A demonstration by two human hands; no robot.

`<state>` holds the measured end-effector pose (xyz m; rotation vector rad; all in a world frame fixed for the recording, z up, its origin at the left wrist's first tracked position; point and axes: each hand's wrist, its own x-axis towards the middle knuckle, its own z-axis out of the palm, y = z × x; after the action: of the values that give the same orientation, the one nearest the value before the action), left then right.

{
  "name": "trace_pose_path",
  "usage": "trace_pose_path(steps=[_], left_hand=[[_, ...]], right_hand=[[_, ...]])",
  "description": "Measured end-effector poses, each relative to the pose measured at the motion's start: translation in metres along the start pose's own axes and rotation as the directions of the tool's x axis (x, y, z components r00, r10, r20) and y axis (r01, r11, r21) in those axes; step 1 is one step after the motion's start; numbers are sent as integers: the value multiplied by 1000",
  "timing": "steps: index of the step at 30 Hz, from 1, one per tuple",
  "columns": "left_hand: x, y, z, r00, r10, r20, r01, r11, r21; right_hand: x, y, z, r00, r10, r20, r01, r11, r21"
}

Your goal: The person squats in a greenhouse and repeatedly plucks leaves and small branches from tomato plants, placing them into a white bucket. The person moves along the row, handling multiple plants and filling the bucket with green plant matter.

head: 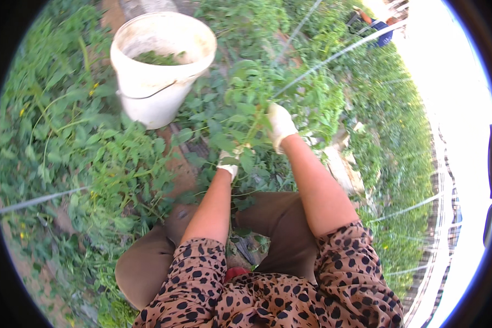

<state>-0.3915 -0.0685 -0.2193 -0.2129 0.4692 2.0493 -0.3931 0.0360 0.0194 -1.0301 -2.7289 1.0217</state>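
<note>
Both my hands wear white gloves and reach into leafy green plants [246,110] that look like tomato plants. My left hand [228,159] is low among the stems, its fingers mostly covered by leaves. Farther forward and to the right, my right hand [280,123] touches the foliage, back of the glove towards me. Its fingertips are hidden behind leaves, so what either hand grips does not show. Ahead on the left stands a white plastic bucket [156,98] with a wire handle, stained inside. Some green plant matter [158,58] lies in its bottom.
Pale strings [336,55] slant through the plants on both sides. Crumpled pale sheeting [344,164] lies right of my right forearm. My bent knees [147,262] are close to the foliage. Another person [381,33] is partly visible at the far upper right.
</note>
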Motion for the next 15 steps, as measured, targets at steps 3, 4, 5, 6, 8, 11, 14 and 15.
trace_pose_path(steps=[3,4,5,6,8,11,14,15], left_hand=[[-5,7,5,997,-62,-50,69,987,148],[-6,7,11,995,-2,-99,37,934,355],[-8,12,15,991,-31,-129,73,938,340],[-9,15,19,991,-45,-127,85,941,327],[-12,18,27,989,-58,-134,99,944,316],[-14,21,31,981,-84,-174,130,952,277],[-13,21,32,986,-81,-147,121,950,288],[-13,20,32,981,-79,-179,131,945,300]], right_hand=[[1,-3,2,994,-90,-56,80,984,-158],[1,-5,1,994,-98,-47,88,978,-190],[0,-8,0,996,-81,-47,70,978,-195],[-1,-11,-2,996,-78,-41,67,975,-212],[-5,-18,-6,997,-52,-52,38,970,-239],[-9,-26,-8,997,-14,-70,-3,972,-234],[-9,-25,-8,999,-11,-45,0,971,-239],[-7,-25,-8,999,-14,-46,0,959,-282]])
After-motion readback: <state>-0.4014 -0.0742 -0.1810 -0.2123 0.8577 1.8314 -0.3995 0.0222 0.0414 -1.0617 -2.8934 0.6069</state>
